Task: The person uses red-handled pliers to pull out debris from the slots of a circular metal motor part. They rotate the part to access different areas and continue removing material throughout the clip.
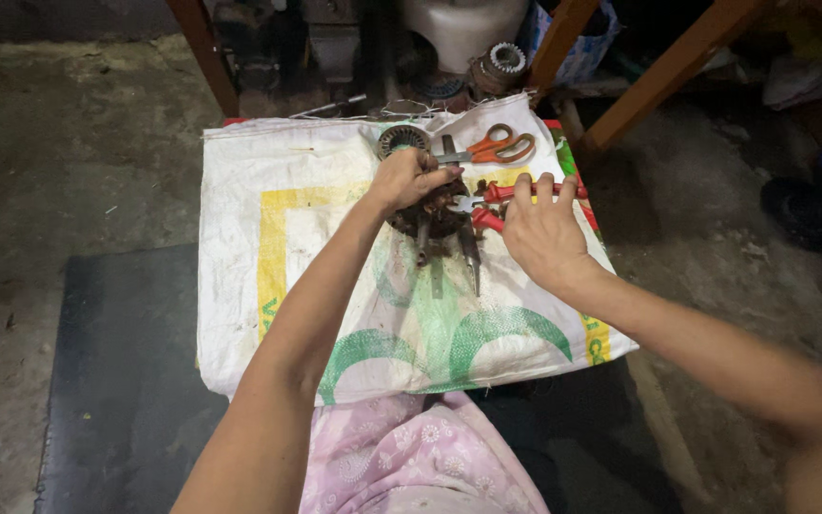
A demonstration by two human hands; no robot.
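your left hand (pixel 413 177) is closed over the top of the dark wound motor core (pixel 430 217), which sits on the white woven sack (pixel 268 238) covering the counter. your right hand (pixel 542 228) grips the red-handled pliers (pixel 487 205), whose tips meet the core. orange-handled scissors (pixel 497 146) lie just behind it, beside a round metal part (pixel 400 139)

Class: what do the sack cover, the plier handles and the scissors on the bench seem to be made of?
Sack cover: woven plastic, probably, matte white with printed green and yellow.
Pliers in the right hand: red handles, likely rubbery plastic; jaws bare metal.
Scissors: orange plastic-looking loops, grey metal blades.
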